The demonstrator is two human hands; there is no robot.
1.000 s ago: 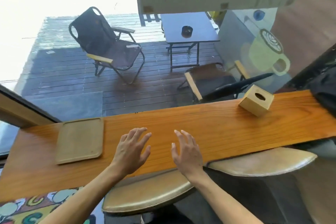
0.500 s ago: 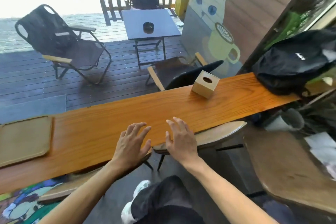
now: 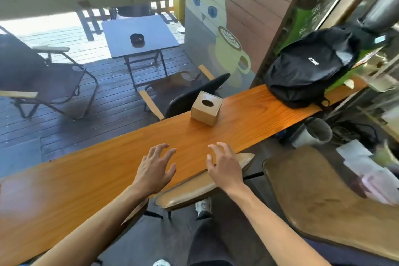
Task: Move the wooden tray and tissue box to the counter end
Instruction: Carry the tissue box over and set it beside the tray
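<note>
The fingers (image 3: pixel 160 152) of the left hand (image 3: pixel 154 170) are spread apart and slightly curled, with nothing held in them. The fingers (image 3: pixel 220 150) of the right hand (image 3: pixel 225 167) are likewise spread and empty. Both hands are held palm down over the near edge of the counter (image 3: pixel 108 170), side by side with a gap between them; whether they are touching the wood cannot be told. 2 bare forearms are seen running back from the hands toward the near bottom edge.

The tissue box (image 3: pixel 206 107) is set upright on the counter, beyond the hands and a little to the right, well apart from both. Its oval opening is turned upward and it is placed near the far edge of the counter. The wooden tray is not seen in this view.

Farther right on the counter, a black backpack (image 3: pixel 311 67) is laid against the far right end, apart from the tissue box. Below the near edge of the counter, a brown stool seat (image 3: pixel 194 192) is seen under the right wrist, and a larger brown seat (image 3: pixel 323 201) is seen to the right. Through the window beyond the counter, a small table (image 3: pixel 140 36) with a dark ashtray (image 3: pixel 137 39) on it and folding chairs (image 3: pixel 38 77) are seen on a wooden deck.
</note>
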